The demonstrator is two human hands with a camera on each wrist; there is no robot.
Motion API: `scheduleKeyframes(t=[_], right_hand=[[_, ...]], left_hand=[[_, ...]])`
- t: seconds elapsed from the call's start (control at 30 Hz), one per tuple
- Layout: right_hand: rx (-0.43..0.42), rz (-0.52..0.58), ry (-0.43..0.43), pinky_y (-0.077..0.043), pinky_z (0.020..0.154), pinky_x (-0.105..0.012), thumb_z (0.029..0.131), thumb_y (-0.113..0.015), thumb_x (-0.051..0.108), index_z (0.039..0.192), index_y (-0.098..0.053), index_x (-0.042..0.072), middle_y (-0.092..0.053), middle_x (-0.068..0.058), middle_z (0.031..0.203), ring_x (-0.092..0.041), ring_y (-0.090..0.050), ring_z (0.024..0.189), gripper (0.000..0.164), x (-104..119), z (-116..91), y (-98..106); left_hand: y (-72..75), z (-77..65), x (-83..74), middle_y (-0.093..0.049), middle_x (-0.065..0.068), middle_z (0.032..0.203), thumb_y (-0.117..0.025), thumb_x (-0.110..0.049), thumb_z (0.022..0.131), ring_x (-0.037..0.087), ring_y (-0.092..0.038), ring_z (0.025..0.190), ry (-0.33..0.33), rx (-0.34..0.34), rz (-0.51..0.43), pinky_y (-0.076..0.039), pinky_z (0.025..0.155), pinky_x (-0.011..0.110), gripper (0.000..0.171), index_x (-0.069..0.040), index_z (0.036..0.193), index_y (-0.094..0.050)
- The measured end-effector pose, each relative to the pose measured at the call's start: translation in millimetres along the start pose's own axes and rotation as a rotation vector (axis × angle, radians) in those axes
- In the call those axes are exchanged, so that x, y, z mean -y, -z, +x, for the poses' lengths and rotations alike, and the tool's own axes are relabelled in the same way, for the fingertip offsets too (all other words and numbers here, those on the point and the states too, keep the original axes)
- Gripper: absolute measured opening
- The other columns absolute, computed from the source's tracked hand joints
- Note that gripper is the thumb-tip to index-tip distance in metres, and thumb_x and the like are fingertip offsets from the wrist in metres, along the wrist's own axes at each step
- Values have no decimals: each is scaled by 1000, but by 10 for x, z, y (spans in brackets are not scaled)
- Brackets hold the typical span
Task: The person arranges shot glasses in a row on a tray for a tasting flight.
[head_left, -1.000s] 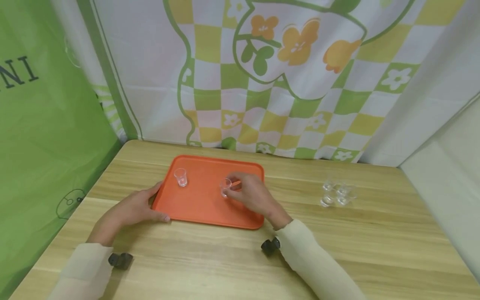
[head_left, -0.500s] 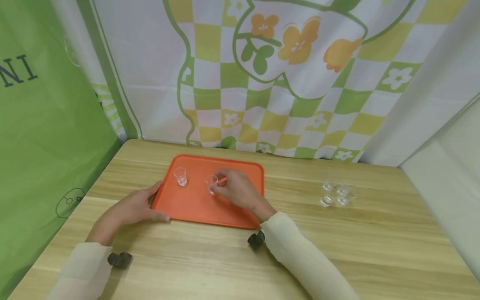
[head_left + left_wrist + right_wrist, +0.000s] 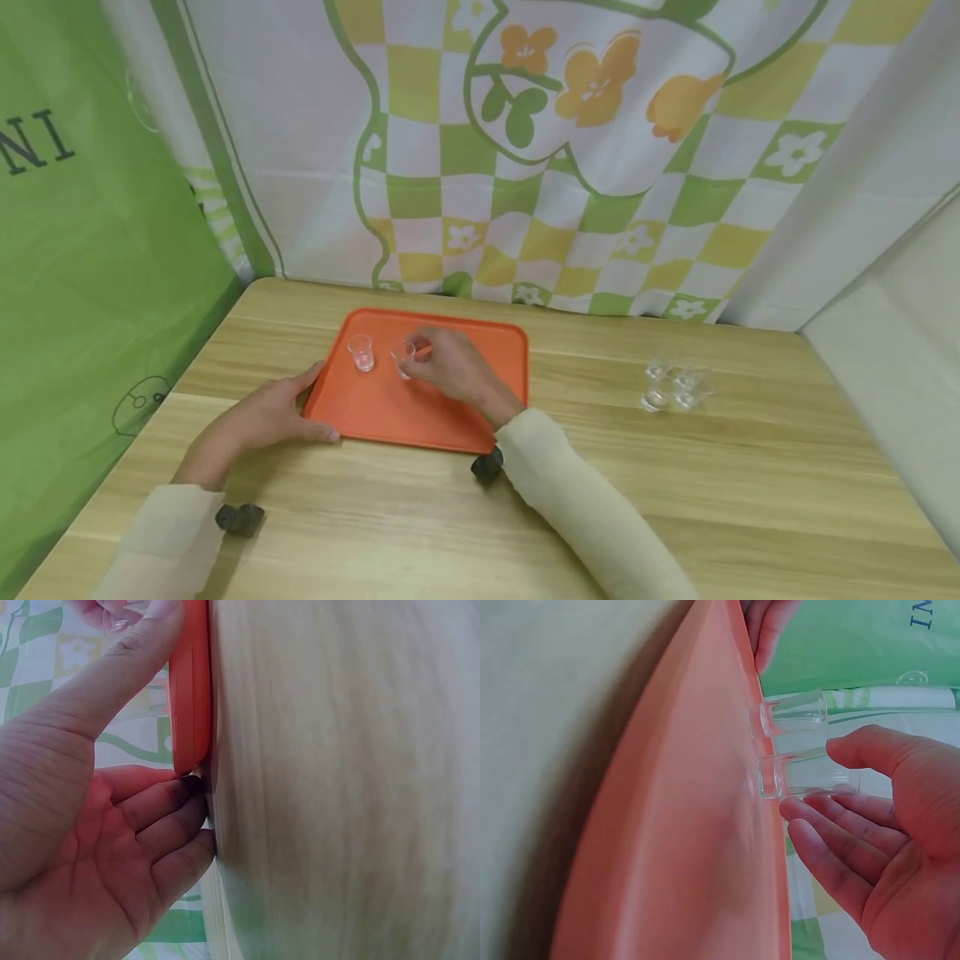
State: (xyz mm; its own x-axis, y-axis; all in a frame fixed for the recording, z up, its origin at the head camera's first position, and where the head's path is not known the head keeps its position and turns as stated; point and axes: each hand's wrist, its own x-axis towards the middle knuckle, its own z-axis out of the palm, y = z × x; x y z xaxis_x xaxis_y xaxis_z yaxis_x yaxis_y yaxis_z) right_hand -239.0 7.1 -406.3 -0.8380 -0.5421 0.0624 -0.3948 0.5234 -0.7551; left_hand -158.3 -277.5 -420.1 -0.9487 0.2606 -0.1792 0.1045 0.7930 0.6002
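On the wooden table lies an orange tray (image 3: 442,421). My left hand (image 3: 270,415) holds its near left corner, thumb at the front edge and fingers by the left side; the left wrist view shows the fingers bent against the tray's rim (image 3: 191,697). My right hand (image 3: 453,367) reaches over the tray and pinches a small clear shot glass (image 3: 810,774) between thumb and fingers. That glass is upright, its base at or very near the tray surface. Just left of it, a second shot glass (image 3: 362,353) stands upright on the tray, a narrow gap apart.
Several more clear shot glasses (image 3: 655,402) stand in a cluster on the right side of the table (image 3: 750,483). A patterned curtain (image 3: 517,233) hangs behind the table, and a green cloth (image 3: 97,275) hangs at the left.
My right hand has moved left across the tray with the shot glass, bringing it close to the other one. The left hand and the tray have stayed in place.
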Motion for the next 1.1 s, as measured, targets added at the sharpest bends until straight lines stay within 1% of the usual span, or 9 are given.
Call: scheduleKeyframes(t=[0.07, 0.17, 0.33, 0.47, 0.57, 0.67, 0.83, 0.97, 1.1], right_hand=[[-8, 0, -3, -55, 75, -28, 96, -73, 29, 113, -71, 9, -72, 5, 108, -6, -68, 94, 26, 1, 27, -6], [-16, 14, -7, -56, 73, -28, 96, -74, 27, 114, -71, 7, -72, 1, 111, -7, -69, 94, 27, 3, 58, -21], [-2, 59, -7, -56, 72, -28, 96, -75, 25, 119, -70, 5, -72, -1, 112, -6, -69, 91, 31, 27, 97, -63], [1, 65, -16, -55, 71, -29, 97, -74, 27, 121, -69, 7, -70, -1, 116, -5, -68, 86, 32, 63, 125, -91], [-1, 55, -15, -55, 72, -29, 97, -73, 28, 122, -69, 8, -69, -1, 118, -5, -67, 87, 32, 79, 149, -109], [2, 42, -10, -54, 71, -29, 98, -73, 27, 118, -69, 8, -68, -1, 118, -6, -66, 87, 28, 80, 171, -130], [5, 23, -2, -54, 71, -29, 97, -74, 26, 111, -69, 9, -68, 1, 115, -8, -65, 89, 22, 57, 196, -163], [11, 22, -9, -54, 73, -28, 98, -74, 27, 113, -70, 10, -68, 2, 116, -9, -65, 96, 23, 53, 203, -170], [15, 12, -6, -54, 75, -28, 98, -73, 26, 116, -69, 9, -68, 0, 120, -11, -65, 99, 26, 71, 214, -163]], left_hand=[[1, 2, 2, -48, 34, 147, -87, -62, 73, 44, -54, 127, -5, -1, 2, -44, 103, 61, 128, 5, 161, -23], [6, 4, 1, -48, 34, 146, -87, -62, 73, 42, -56, 124, -8, -2, 6, -44, 103, 61, 128, 6, 160, -23], [15, 0, -10, -47, 35, 147, -87, -62, 73, 43, -55, 124, 1, 0, 9, -44, 103, 62, 128, 7, 160, -23], [10, -4, -4, -45, 35, 149, -87, -61, 73, 45, -53, 127, 2, 3, 2, -43, 104, 62, 127, 6, 160, -23], [2, -5, 6, -45, 34, 149, -87, -61, 73, 44, -53, 127, -2, 1, -3, -43, 104, 62, 127, 5, 161, -23], [-5, -5, 13, -46, 34, 149, -87, -61, 73, 43, -54, 126, -4, -2, -8, -43, 104, 62, 127, 5, 161, -23], [-13, -12, 12, -46, 33, 149, -87, -61, 74, 44, -54, 127, -2, 4, -12, -43, 103, 62, 127, 4, 161, -23], [-13, -11, 7, -47, 34, 148, -87, -61, 74, 45, -54, 127, -5, 5, -11, -43, 103, 62, 126, 5, 161, -23], [-7, -3, 1, -46, 34, 149, -87, -60, 74, 46, -52, 129, -10, 1, -14, -43, 104, 62, 126, 6, 160, -23]])
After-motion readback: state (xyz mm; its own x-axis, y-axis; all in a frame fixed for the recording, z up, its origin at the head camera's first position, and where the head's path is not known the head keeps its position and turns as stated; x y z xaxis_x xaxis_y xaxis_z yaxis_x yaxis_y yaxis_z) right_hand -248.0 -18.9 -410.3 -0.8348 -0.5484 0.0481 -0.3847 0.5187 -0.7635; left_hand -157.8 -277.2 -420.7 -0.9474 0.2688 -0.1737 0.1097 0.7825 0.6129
